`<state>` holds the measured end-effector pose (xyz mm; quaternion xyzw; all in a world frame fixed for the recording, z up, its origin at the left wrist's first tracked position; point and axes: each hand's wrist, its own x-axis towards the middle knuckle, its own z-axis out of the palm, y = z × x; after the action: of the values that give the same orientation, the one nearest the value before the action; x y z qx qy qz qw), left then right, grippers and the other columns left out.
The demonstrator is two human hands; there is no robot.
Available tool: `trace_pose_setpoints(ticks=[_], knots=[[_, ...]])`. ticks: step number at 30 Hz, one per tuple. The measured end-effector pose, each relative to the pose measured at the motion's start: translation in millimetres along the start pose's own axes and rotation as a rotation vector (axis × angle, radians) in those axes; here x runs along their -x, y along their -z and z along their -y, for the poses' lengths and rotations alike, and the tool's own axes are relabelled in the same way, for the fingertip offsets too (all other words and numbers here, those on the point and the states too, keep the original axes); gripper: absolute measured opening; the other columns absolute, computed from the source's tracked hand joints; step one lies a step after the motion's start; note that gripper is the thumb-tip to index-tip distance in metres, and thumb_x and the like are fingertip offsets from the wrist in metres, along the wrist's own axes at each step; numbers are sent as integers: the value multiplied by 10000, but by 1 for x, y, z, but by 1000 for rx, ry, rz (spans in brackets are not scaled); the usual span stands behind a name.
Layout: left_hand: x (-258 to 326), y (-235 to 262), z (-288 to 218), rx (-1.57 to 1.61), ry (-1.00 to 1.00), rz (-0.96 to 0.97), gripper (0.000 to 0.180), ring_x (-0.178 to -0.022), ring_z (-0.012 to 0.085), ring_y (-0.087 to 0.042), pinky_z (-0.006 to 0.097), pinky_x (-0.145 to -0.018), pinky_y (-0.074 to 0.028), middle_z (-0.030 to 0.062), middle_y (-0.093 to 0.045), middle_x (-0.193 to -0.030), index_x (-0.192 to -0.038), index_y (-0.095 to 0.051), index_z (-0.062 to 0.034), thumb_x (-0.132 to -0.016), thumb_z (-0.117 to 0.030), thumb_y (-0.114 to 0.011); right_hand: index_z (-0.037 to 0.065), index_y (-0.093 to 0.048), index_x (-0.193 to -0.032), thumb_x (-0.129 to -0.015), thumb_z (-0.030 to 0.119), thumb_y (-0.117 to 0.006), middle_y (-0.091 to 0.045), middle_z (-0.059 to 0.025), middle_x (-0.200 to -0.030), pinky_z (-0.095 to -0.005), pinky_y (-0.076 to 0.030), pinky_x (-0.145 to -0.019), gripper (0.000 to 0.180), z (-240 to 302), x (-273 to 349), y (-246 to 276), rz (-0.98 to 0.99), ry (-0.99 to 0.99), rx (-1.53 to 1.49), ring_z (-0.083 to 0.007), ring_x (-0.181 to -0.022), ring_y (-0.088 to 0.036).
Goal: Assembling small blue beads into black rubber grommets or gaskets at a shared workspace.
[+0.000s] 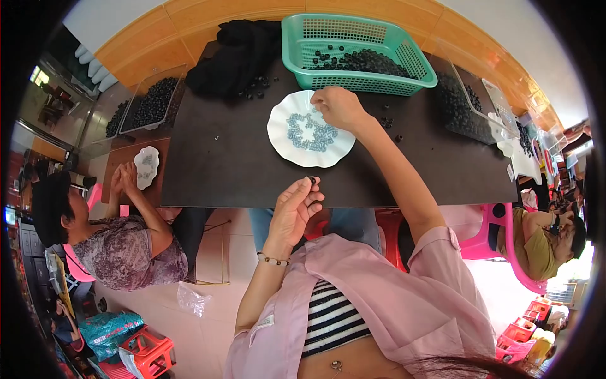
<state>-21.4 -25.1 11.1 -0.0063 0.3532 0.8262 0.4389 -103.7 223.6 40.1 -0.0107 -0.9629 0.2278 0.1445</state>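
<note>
Between the thumb and fingertips of my left hand is a small black cap-like piece, held just over the table's near edge. My right hand reaches over the far right rim of a white scalloped plate, its fingers bent down and pressed together. Whatever is in those fingertips is too small to make out. Many small clear bluish pieces lie spread on the plate. Behind it stands a green plastic basket holding a heap of black pieces like the one in my left hand.
Black cloth lies at the back left of the dark table. Clear bins of black pieces stand at the left and right. A co-worker sits at left by another white plate. Another person sits at right.
</note>
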Motion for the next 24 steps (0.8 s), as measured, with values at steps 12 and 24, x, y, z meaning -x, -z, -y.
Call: trace_pose_setpoints(ticks=[12,24], knots=[[-2,2,0,-16,-8,15,250,-796,101,-633,232,-668,-543,17,-617,-900,-1050,-624,-19,-970,-246,-557,19,-647,-863,-776,32,-655,-661,-109,-792,-322,-498,-698,88,5,2,-1,118,-79,-128,-227,-760,-640],[-2,5,3,-15,-29,35,245,-792,101,-641,233,-668,-549,17,-628,-896,-1054,-627,-16,-971,-235,-554,8,-676,-916,-786,11,-608,-679,-137,-832,-374,-521,-725,147,6,18,1,32,60,-147,-281,-809,-659]])
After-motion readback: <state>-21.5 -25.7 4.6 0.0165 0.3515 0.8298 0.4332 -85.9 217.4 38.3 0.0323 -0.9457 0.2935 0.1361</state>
